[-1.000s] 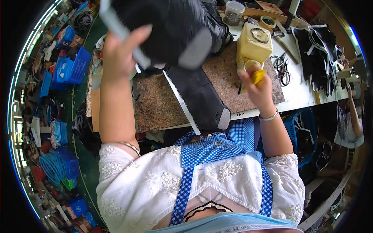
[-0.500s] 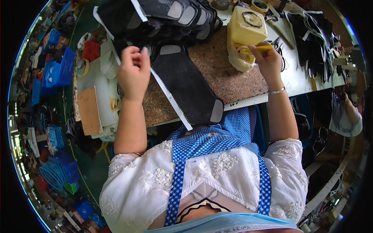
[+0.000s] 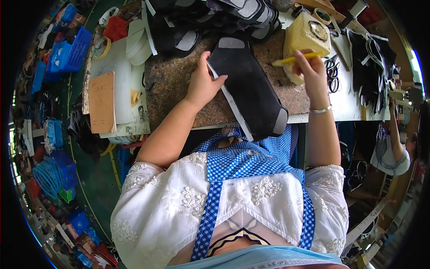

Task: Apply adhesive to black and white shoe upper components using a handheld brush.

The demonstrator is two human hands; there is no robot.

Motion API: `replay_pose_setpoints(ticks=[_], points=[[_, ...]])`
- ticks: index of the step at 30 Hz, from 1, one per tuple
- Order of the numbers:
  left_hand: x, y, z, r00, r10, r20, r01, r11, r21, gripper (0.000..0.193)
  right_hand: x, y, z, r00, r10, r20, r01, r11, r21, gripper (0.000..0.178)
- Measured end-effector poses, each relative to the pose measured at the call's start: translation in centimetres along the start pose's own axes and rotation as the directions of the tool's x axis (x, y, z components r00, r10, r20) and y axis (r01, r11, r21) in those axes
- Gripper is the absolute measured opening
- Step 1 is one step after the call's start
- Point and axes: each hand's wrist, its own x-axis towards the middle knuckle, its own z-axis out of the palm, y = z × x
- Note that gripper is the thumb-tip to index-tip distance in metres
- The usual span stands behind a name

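Observation:
A long black fabric panel [image 3: 246,85] with grey patches at both ends lies aslant over the table's front edge. Along its left side runs a white strip [image 3: 237,112] with a toothed edge. My left hand [image 3: 202,85] pinches this left side, thumb on top, its other fingers partly hidden. My right hand [image 3: 312,76] is closed round a slim yellow brush-like stick [image 3: 309,55], whose blurred tip points left above the table. Just behind that hand stands a pale yellow cut plastic container [image 3: 307,33], partly covered by the hand.
More black panels [image 3: 215,24] are heaped at the back. Scissors [image 3: 332,74] lie right of the container, near hanging black pieces with white strips [image 3: 371,67]. A brown notebook [image 3: 102,103] and a tape roll [image 3: 101,47] are at left. Another person's arm [image 3: 394,130] shows far right.
My left hand has moved right and taken the panel's edge. The panel now lies separate from the heap. My right hand has drawn the yellow stick from the container's opening.

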Motion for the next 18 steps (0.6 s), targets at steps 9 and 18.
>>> replay_pose_setpoints(ticks=[9,18], points=[[-1.9,1.2,0.0,0.999,-0.010,-0.032,0.013,0.997,0.078,0.059,5.7,0.0,11.0,0.943,-0.156,0.293,0.281,0.843,-0.458,0.033],[-1.7,1.5,0.0,0.999,-0.024,-0.026,0.025,1.000,0.015,0.058,7.1,-1.9,11.7,0.983,0.142,0.116,-0.079,0.899,-0.430,0.045]])
